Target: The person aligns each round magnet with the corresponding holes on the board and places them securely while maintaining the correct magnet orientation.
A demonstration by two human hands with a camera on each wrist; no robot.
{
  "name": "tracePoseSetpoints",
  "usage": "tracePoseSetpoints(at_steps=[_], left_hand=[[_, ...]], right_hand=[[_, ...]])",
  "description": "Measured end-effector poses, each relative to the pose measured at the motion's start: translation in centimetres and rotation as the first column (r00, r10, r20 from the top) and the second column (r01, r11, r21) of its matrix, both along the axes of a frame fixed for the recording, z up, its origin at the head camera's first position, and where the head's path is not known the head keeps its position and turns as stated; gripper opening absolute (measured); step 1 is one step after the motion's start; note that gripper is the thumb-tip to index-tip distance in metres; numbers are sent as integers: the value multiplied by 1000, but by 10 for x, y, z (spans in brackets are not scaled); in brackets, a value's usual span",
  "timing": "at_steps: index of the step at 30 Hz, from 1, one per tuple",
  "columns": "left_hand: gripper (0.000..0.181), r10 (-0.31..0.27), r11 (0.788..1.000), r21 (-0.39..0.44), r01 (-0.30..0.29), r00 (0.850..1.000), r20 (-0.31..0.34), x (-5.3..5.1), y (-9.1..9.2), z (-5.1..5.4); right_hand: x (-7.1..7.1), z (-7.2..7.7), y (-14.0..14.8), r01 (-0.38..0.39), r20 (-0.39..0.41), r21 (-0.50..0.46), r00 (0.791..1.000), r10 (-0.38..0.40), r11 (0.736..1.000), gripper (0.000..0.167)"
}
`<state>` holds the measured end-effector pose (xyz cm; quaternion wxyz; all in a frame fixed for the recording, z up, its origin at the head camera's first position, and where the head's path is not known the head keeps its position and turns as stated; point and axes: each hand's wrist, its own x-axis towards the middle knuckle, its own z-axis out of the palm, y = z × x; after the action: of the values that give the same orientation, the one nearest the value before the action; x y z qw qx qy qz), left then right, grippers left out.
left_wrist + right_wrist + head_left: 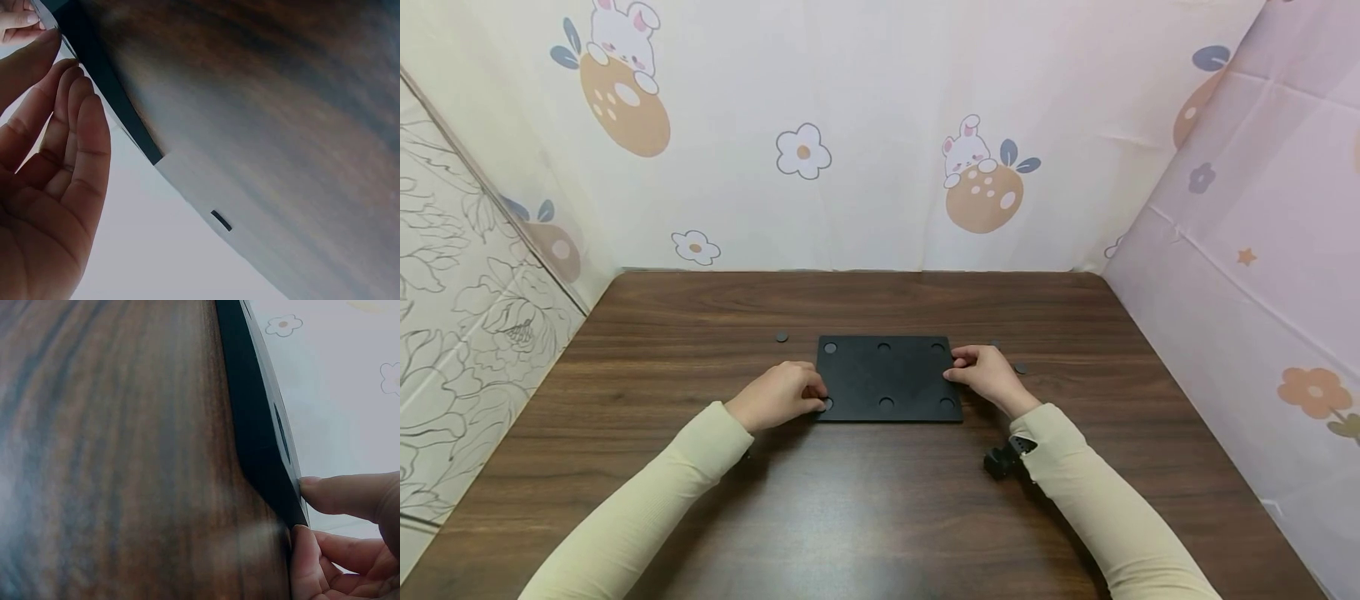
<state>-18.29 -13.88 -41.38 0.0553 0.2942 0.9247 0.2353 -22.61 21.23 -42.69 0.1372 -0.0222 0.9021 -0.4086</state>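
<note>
A black rectangular board (913, 379) with several round recesses lies on the table. A small grey disc (831, 347) sits in its back-left recess. At the front-left recess, my left hand (781, 395) holds its thumb and fingertips around another grey disc (828, 404), partly covered by them. In the left wrist view, the left hand (56, 169) reaches the board's edge (115, 94), and the disc is hidden. My right hand (988, 375) pinches the board's right edge. The right wrist view shows the right thumb (337, 494) over the board's corner, fingers against its side.
One loose disc (782, 337) lies left of the board. Two more, a disc (1020, 368) and a partly hidden disc (995, 342), lie beside the right hand. Printed curtains (880, 208) stand behind the brown wooden table (865, 517) and along its sides.
</note>
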Motion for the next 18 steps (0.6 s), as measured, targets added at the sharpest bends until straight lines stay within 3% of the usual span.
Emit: tracePoseSetpoints(at_steps=[6, 18], left_hand=[[11, 10, 1000, -13, -10, 1000, 20, -1, -1, 3], [10, 69, 997, 42, -70, 997, 23, -7, -6, 5]], right_hand=[[-1, 0, 0, -3, 9, 0, 1000, 3, 1000, 53], [0, 1, 0, -8, 14, -11, 1000, 8, 1000, 53]])
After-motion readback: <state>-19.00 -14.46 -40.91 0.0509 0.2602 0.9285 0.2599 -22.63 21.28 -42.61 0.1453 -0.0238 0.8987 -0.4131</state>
